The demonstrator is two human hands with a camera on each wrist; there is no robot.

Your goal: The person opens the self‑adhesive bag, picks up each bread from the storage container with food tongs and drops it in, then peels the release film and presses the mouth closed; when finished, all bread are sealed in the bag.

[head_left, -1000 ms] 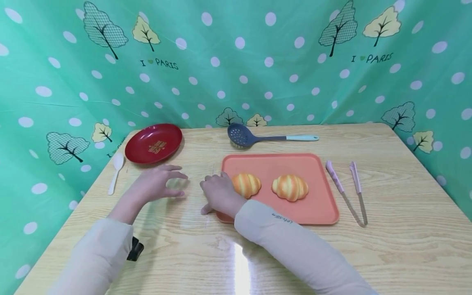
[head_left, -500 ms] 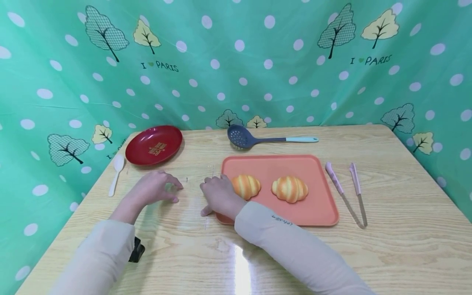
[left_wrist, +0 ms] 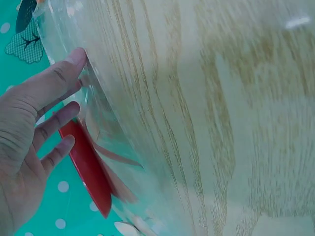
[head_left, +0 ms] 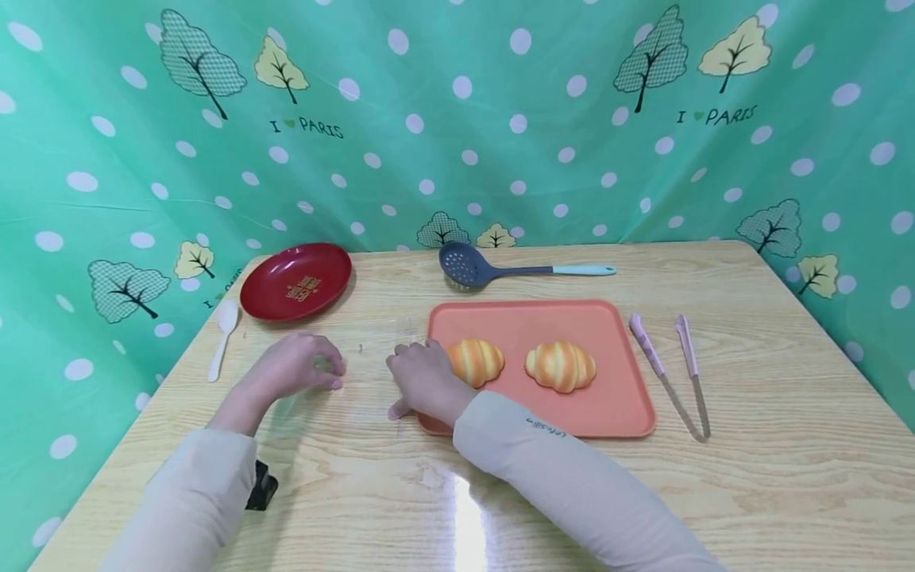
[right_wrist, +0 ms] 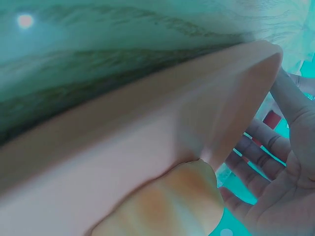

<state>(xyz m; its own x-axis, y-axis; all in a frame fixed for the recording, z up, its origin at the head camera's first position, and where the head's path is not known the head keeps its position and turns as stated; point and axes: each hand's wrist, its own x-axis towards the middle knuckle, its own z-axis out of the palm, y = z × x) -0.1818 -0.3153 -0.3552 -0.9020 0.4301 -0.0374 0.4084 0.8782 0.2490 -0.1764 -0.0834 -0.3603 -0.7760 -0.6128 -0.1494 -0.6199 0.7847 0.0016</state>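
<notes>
A clear see-through plastic piece (left_wrist: 187, 108) lies between my hands, its edges faint in the head view. My left hand (head_left: 296, 365) is at its left side, palm facing right. In the left wrist view the thumb tip is right at the plastic's edge and the other fingers are spread apart beside it. My right hand (head_left: 425, 380) is at the opposite side, over the left rim of a pink tray (head_left: 543, 417). The right wrist view shows its fingers (right_wrist: 263, 162) spread past the tray's corner. Two croissants, one (head_left: 475, 362) beside the right hand and another (head_left: 561, 366), lie on the tray.
A red oval plate (head_left: 296, 282) and a white spoon (head_left: 224, 338) are at the back left. Behind the tray lies a blue skimmer (head_left: 493, 268) with a light blue handle. Tongs (head_left: 665, 373) lie spread right of the tray. A polka-dot curtain (head_left: 457, 135) hangs behind the table.
My left hand has lowered slightly and moved a little left, its fingers more bent than before. The right hand, tray and croissants have stayed in place.
</notes>
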